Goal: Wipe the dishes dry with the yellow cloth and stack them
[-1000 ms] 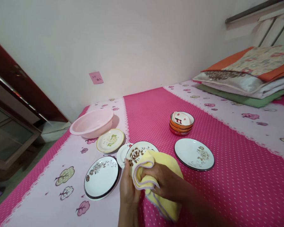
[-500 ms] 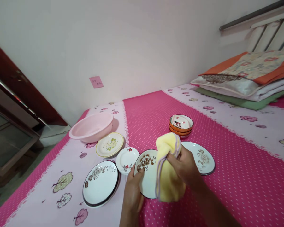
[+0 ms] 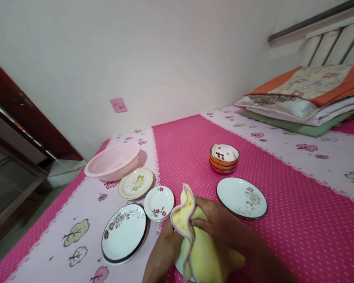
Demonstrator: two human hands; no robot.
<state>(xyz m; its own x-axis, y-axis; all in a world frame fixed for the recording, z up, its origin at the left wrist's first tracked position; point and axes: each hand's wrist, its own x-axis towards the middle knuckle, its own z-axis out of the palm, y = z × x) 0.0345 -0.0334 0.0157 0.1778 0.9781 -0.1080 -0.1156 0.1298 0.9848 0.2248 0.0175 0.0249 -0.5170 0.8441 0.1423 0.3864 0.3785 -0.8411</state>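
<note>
My left hand [image 3: 164,249] is closed on the edge of a white plate [image 3: 179,260], which is mostly hidden behind a yellow cloth [image 3: 206,251] with a purple hem. My right hand [image 3: 216,222] grips this cloth and presses it over the plate's upper part. Beyond my right hand a white oval plate [image 3: 238,194] with a brown flower and dark rim lies on the pink bedspread. Left of my hands are small white plates [image 3: 159,202] with red flowers, and a dark-rimmed flowered plate [image 3: 125,234] that appears stacked on another.
Yellow-rimmed plates [image 3: 135,183] rest against a pink basin [image 3: 113,161] at the left. Orange bowls [image 3: 223,162] are stacked behind the oval plate, with a small white dish [image 3: 224,152] inside the top one. Folded bedding [image 3: 306,98] is piled at the far right, by the wall.
My right hand has brought the cloth left and down across the plate, covering its flower pattern. The plate and my left hand sit a little lower in view.
</note>
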